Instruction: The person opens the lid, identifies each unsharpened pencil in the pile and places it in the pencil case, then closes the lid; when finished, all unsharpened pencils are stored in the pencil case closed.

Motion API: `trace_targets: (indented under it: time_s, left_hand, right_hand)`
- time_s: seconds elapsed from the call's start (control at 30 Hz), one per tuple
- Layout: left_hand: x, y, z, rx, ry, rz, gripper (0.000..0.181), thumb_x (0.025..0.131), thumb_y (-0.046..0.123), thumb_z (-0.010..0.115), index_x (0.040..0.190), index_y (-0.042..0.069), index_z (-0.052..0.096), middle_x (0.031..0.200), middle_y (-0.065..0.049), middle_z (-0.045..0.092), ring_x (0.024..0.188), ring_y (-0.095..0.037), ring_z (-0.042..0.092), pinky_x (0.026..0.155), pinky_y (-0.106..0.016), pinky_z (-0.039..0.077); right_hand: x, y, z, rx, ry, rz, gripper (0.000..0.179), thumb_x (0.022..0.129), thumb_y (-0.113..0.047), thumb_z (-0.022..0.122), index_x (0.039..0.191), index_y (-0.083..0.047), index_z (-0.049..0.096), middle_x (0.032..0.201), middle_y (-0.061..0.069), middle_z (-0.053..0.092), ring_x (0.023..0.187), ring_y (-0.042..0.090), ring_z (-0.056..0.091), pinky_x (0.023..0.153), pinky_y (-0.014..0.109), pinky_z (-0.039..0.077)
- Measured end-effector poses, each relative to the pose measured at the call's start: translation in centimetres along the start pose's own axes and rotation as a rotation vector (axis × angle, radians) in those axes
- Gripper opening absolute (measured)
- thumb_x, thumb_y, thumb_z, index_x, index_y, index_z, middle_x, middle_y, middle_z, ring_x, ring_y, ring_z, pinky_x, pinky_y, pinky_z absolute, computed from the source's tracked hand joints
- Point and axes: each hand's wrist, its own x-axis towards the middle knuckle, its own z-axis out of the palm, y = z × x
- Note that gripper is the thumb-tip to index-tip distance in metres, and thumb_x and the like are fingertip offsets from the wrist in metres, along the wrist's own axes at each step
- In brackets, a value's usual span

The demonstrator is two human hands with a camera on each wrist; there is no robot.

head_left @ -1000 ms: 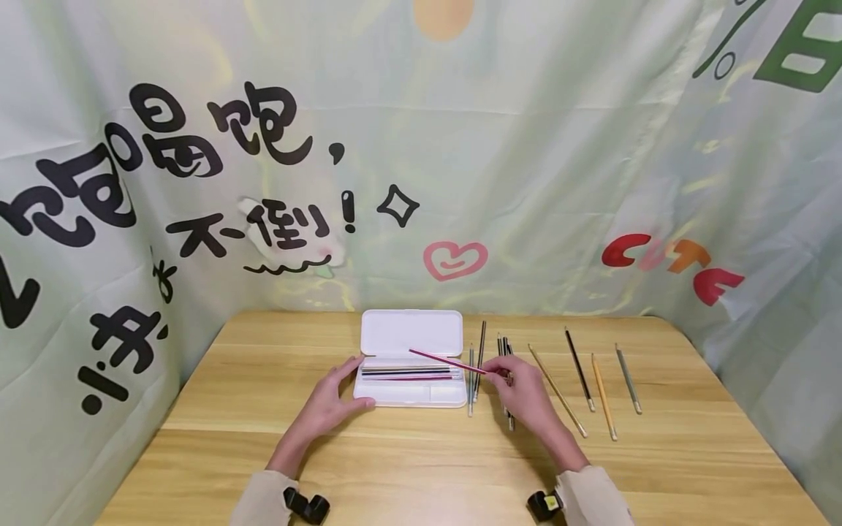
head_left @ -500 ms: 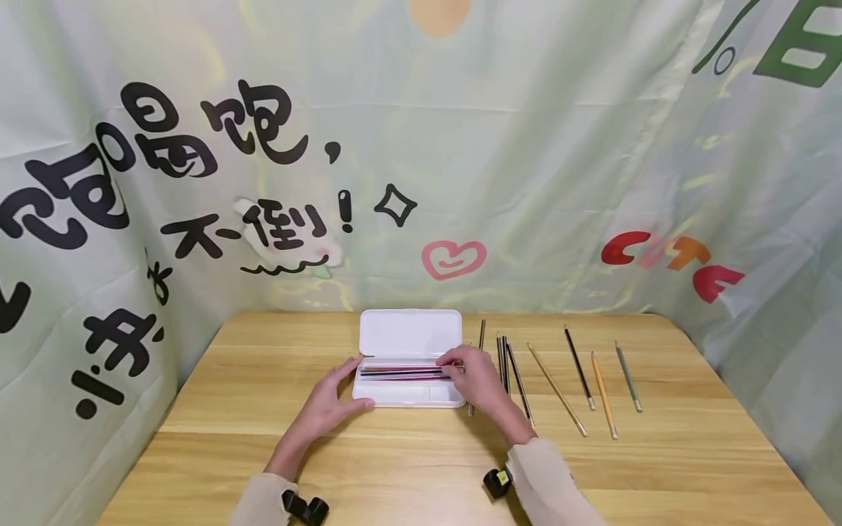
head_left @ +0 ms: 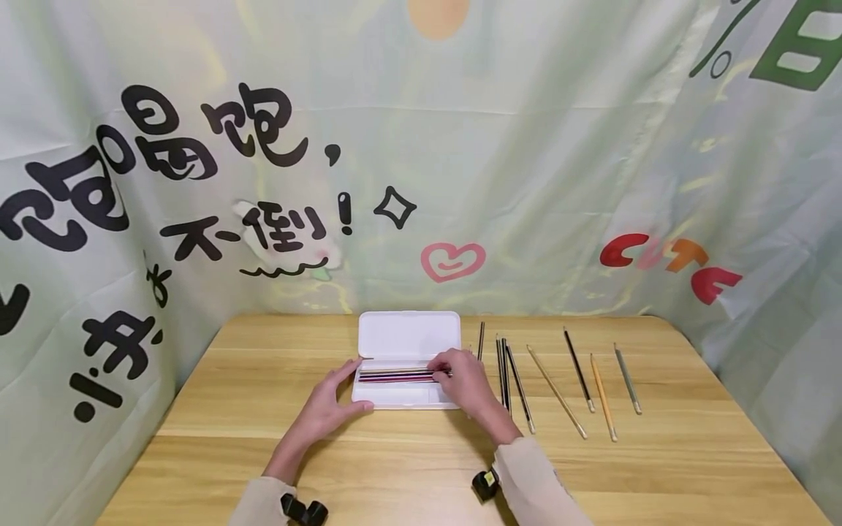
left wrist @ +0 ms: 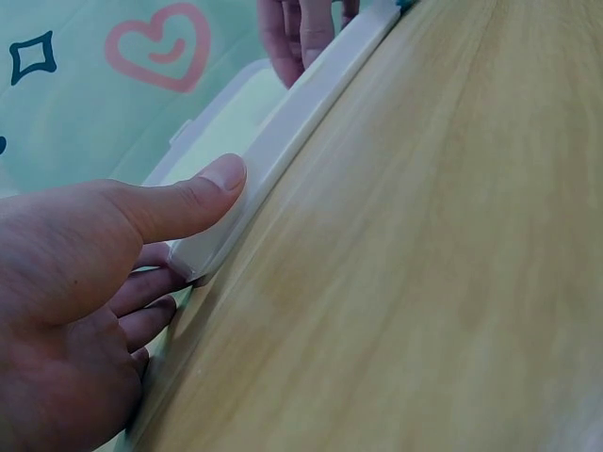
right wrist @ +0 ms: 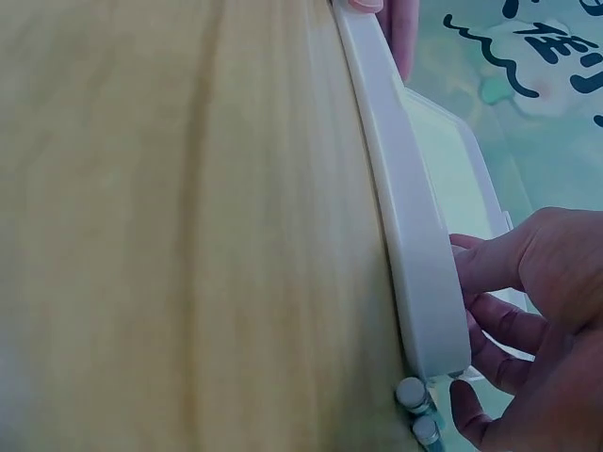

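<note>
The case (head_left: 395,397) lies on the tabletop (head_left: 408,467), lid (head_left: 409,334) at the far side, pencils (head_left: 395,375) inside. The left hand (head_left: 329,404) holds the case's left end between spread thumb and fingers. The right hand (head_left: 468,383) bends its fingers over the pencils' right ends; whether it pinches any, I cannot tell. Loose pencils (head_left: 556,391) lie right.

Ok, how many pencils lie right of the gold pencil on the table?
3: black pencil, nearest the gold pencil; orange pencil, in the middle; grey pencil, farthest right. None looks hidden.

Case (head_left: 395,399) on table (head_left: 408,467), lid (head_left: 409,334) on far side, pencils (head_left: 395,375) inside. Loose pencils (head_left: 556,391) right of case. Backdrop (head_left: 526,183) behind table.
</note>
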Motion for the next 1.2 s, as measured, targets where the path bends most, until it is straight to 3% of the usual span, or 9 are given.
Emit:
trace_targets:
  time_s: [0.33,0.77,0.93,1.2]
  left_hand:
    - [0.0,-0.1,0.1,-0.003,-0.002,0.023,0.089,0.082,0.033,0.088,0.155,0.009,0.045,0.160,-0.024,0.036,0.147,-0.057,0.021,0.115,-0.072,0.018]
    - [0.1,-0.2,0.0,-0.004,-0.002,0.009,0.089,0.083,0.033,0.088,0.156,0.010,0.044,0.162,-0.022,0.035,0.148,-0.053,0.023,0.117,-0.070,0.018]
    - [0.0,0.0,0.0,0.004,0.005,0.006,0.088,0.082,0.032,0.089,0.155,0.010,0.045,0.161,-0.023,0.036,0.147,-0.056,0.022,0.116,-0.071,0.019]
    - [-0.1,0.1,0.1,-0.007,0.002,0.008,0.089,0.082,0.031,0.089,0.156,0.009,0.045,0.161,-0.021,0.035,0.149,-0.052,0.023,0.117,-0.069,0.019]
  right_hand:
    - [-1.0,-0.1,-2.2,0.093,0.045,0.046,0.018,0.088,0.005,0.075,0.104,-0.003,0.077,0.096,0.007,0.073,0.087,0.017,0.065,0.076,0.033,0.057]
    - [-4.4,3.0,-7.1,0.032,0.114,0.115,0.025,0.089,0.001,0.076,0.114,0.000,0.072,0.087,0.000,0.067,0.082,0.016,0.062,0.070,0.032,0.054]
    - [-5.6,3.9,-8.2,-0.012,0.076,0.153,0.025,0.090,0.000,0.075,0.115,0.000,0.071,0.086,-0.001,0.065,0.079,0.015,0.063,0.066,0.028,0.054]
    - [-7.4,4.4,-9.0,-0.055,0.000,0.221,0.039,0.086,-0.001,0.079,0.123,0.003,0.067,0.089,0.000,0.066,0.081,0.013,0.063,0.072,0.028,0.056]
